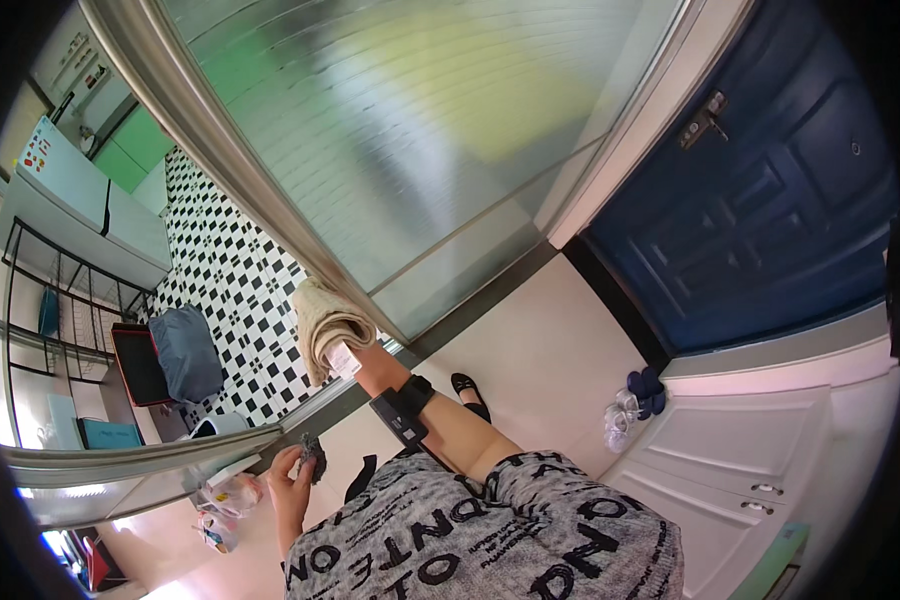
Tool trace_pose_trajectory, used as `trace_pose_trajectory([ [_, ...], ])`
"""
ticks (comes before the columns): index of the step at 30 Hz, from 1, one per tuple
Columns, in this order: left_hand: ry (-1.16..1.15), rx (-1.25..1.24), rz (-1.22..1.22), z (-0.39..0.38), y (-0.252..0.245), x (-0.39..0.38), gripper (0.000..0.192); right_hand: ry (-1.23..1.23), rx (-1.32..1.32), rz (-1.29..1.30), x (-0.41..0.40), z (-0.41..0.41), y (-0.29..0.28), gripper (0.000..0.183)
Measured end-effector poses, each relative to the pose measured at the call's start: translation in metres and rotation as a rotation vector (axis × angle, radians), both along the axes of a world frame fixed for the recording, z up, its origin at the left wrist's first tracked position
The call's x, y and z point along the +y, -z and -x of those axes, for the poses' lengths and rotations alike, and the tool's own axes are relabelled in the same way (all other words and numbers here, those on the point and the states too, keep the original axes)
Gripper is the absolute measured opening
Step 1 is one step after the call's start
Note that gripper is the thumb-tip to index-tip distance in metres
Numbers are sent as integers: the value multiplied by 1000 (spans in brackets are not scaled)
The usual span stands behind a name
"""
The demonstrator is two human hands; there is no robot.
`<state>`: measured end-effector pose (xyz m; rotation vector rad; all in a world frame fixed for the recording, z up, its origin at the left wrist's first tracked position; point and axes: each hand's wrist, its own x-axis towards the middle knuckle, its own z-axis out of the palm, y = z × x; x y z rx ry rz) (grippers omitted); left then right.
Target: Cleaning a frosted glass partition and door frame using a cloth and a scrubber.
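My left hand [290, 478] pinches a dark grey, fuzzy clump [313, 459] between thumb and fingers; it looks like a scouring pad or wad of lint. A folded beige towel [322, 319] with a white label [343, 361] covers my right hand, which is stretched forward. Its fingers are hidden in the cloth, and only the wrist and forearm show. The towel is at the metal edge [270, 202] of a frosted glass sliding door [420, 135], apparently touching it. A black device [400, 420] is strapped to my right wrist.
A blue door [750, 195] stands at right, with slippers [646, 391] and a white cabinet [735, 450] below it. At left, a black wire rack [67, 262], a fridge [75, 187] and a grey-covered object [187, 352] stand by the checkered floor [247, 300]. Plastic bags [225, 506] lie lower left.
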<state>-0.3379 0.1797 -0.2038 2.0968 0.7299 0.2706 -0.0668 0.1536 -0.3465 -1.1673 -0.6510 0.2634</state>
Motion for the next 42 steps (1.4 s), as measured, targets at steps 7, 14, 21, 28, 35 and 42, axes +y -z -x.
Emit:
trace_pose_trajectory([
  [7, 22, -1, 11, -9, -1, -4, 22, -28, 21, 6, -11, -6, -17, 38],
  [14, 16, -19, 22, -19, -6, -11, 21, -64, 39, 23, -24, -14, -40, 38],
  [21, 26, -36, 63, -34, -8, -19, 21, -370, 807, -438, -38, -17, -76, 34],
  [28, 32, 3, 375, -50, 1, -25, 22, -534, 971, 121, -112, -33, -137, 39],
  [35, -15, -197, 857, -121, -37, -61, 23, -448, 642, 316, -213, -50, -70, 50],
  [42, 269, -56, 600, -181, -44, -101, 23, -259, 501, 685, -291, -49, -5, 50],
])
